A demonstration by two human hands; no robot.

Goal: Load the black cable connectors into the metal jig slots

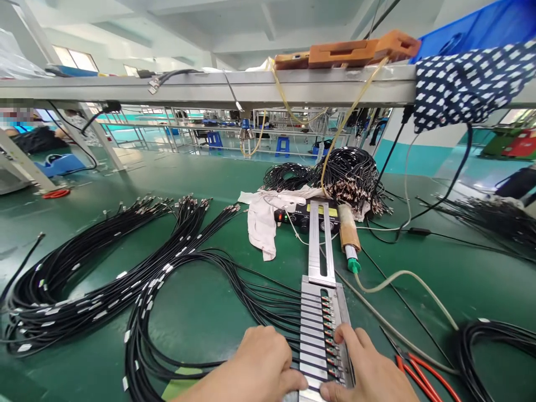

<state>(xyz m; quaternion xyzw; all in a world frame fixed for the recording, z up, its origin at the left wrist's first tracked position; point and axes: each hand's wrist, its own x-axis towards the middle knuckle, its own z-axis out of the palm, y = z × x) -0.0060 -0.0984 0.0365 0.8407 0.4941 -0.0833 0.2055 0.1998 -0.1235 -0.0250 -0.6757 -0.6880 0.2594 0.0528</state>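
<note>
A long metal fixture (321, 312) lies on the green table, with several black cable ends clamped side by side in its slots. My left hand (255, 365) is curled into a loose fist, resting on the cables at the fixture's left side. My right hand (368, 371) presses down on the fixture's near right edge, its fingers bent over the connector ends. The looped black cables (201, 279) run from the fixture out to the left.
Large bundles of black cables (84, 279) cover the left of the table, and more coils (347, 178) lie at the back. A white cloth (263, 220), a black box (304, 218), a soldering iron (349, 240) and red-handled pliers (419, 374) lie nearby. A shelf (251, 89) runs overhead.
</note>
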